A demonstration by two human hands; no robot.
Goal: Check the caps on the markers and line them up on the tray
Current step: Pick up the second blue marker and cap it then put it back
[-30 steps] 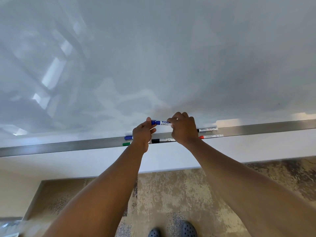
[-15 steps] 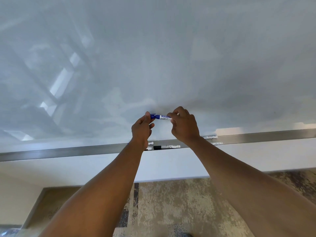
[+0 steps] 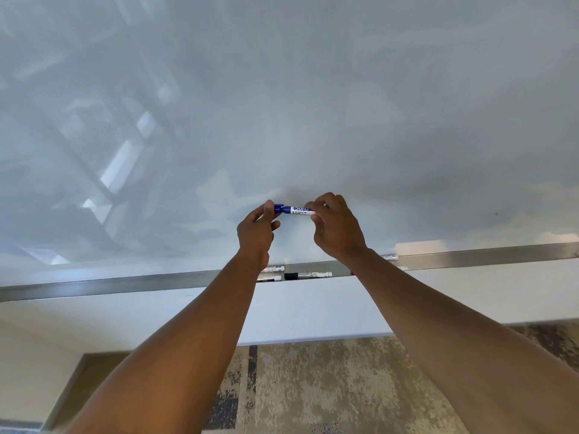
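markers: one blue in both hands, the others on the tray

markers counted: one blue marker [image 3: 293, 210] is held level in front of the whiteboard [image 3: 313, 89], above the tray [image 3: 125, 281]; on the tray one black-capped marker [image 3: 307, 275] lies whole in view; two white barrels [image 3: 270, 274] poke out just right of the left forearm, their caps hidden behind it; two more barrel ends [image 3: 390, 257] show beyond the right wrist, too small to tell their colour; a red speck sits at the right wrist's edge, perhaps a cap, i cannot tell.

left hand [image 3: 256, 231] pinches the blue cap end between thumb and fingertips; right hand [image 3: 336, 228] is closed round the white barrel, fingers curled over it; the cap looks seated on the barrel, though the join is too small to be sure.

around: two bare forearms rise from the bottom edge and cross the tray, covering parts of the markers that lie there; a white wall strip runs below the tray; patterned carpet [image 3: 313, 386] fills the floor; window reflections smear the left of the whiteboard.

against the earlier frames: a second ago the blue marker sat just above the tray and green, blue and red caps showed beside the hands; now the marker is higher against the board and those caps are covered by the arms; the shoes seen then at the bottom edge are out of view.
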